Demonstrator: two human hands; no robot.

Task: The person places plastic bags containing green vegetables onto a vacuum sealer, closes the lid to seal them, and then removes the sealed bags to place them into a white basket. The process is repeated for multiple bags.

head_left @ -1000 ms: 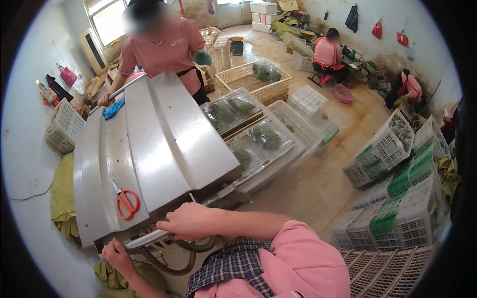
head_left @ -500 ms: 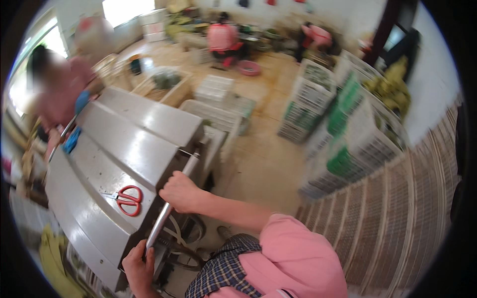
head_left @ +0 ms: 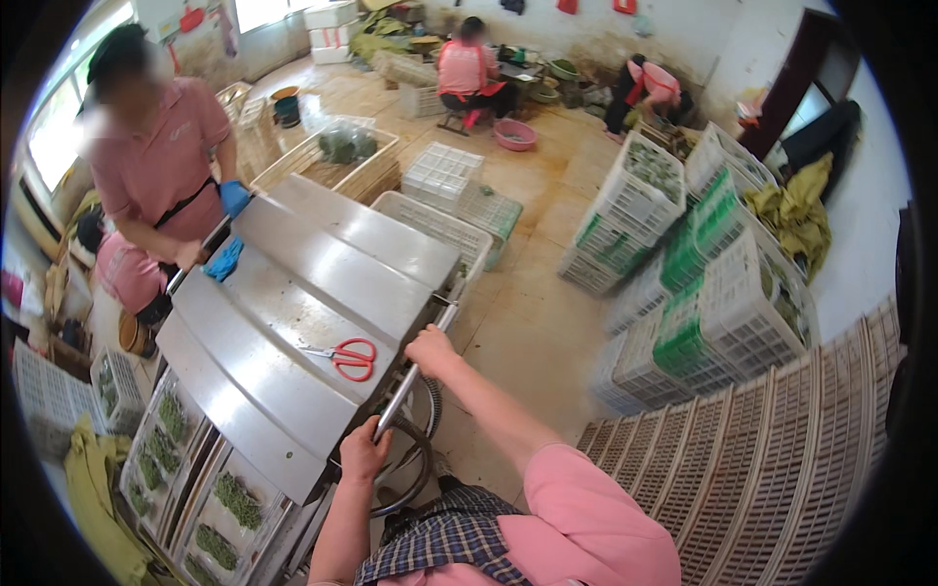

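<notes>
A metal bar handle runs along the near right edge of a broad stainless-steel machine cover. My left hand is closed around the bar's lower end. Farther up the same bar, my right hand grips it. Red-handled scissors lie on the cover, close to my hands. At the cover's far side, a co-worker in a pink shirt has a bare hand at the opposite bar and a blue-gloved hand near it. A crumpled blue glove rests on the cover there.
Left of the cover, green leafy bundles sit in rows under clear film. White crates stand stacked at right, beside a slatted brown panel. A dark hose loops below the bar. Other people work at the back.
The cover, with the scissors on it, now appears farther right, and rows of green bundles show at its lower left. My view has shifted too. Both hands keep hold of the bar.
</notes>
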